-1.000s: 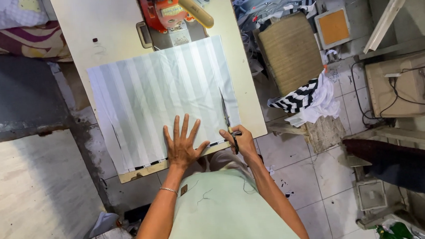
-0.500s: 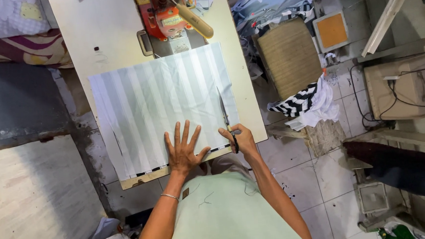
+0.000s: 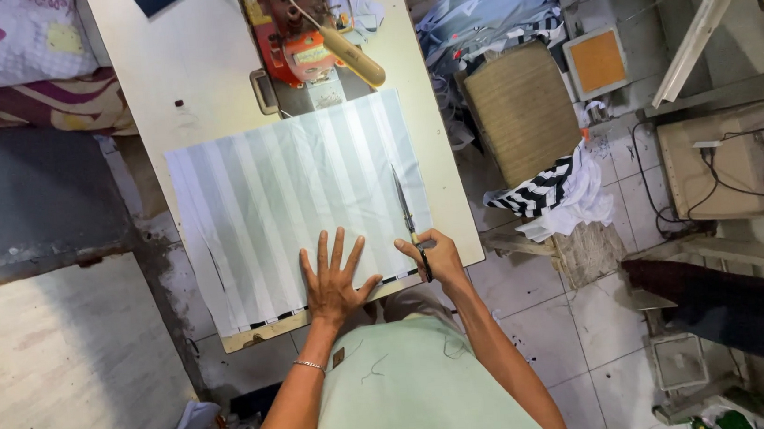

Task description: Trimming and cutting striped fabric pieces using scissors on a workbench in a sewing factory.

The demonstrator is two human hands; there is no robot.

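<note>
A pale striped fabric (image 3: 283, 194) lies spread flat on a cream work table (image 3: 187, 67). My left hand (image 3: 333, 279) presses flat on the fabric's near edge, fingers spread. My right hand (image 3: 433, 257) grips the handles of a pair of long scissors (image 3: 404, 206), whose blades point away from me along the fabric's right side. A red and tan sewing machine (image 3: 309, 33) stands at the far end of the table, just beyond the fabric.
A woven stool (image 3: 522, 113) stands right of the table, with black-and-white striped cloth (image 3: 548, 191) and light blue fabric (image 3: 484, 5) heaped around it. A beige box with cables (image 3: 724, 167) sits farther right. Patterned bedding (image 3: 28, 59) lies at the upper left.
Both hands have kept their places on the fabric. The view has shifted slightly, so the table sits a little lower in the frame.
</note>
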